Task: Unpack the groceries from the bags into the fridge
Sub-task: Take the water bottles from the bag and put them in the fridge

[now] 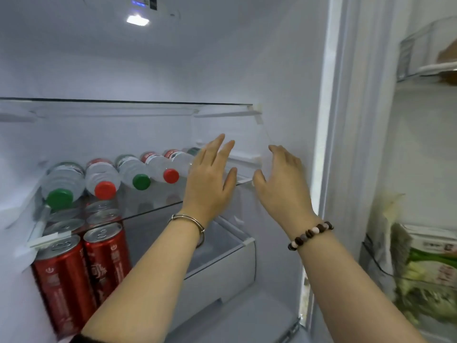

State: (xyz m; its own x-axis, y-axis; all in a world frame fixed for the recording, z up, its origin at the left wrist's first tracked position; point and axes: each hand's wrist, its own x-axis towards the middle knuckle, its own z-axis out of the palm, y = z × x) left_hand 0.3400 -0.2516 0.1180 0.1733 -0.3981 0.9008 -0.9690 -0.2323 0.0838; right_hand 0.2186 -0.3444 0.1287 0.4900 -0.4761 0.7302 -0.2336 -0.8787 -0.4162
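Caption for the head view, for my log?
Left hand and right hand reach toward glass shelf holding lying water bottles; red cans below.

Bottles [108, 178] lying on glass shelf [158, 201], cans [81, 263] below, drawer [222, 271] right of cans

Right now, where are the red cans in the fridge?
In the head view the red cans stand at the lower left of the fridge, under the glass shelf that carries the lying water bottles, and left of the white drawer.

Water bottles [103, 179] block the glass shelf's [150, 200] left — its right end is free; cans [81, 263] crowd below.
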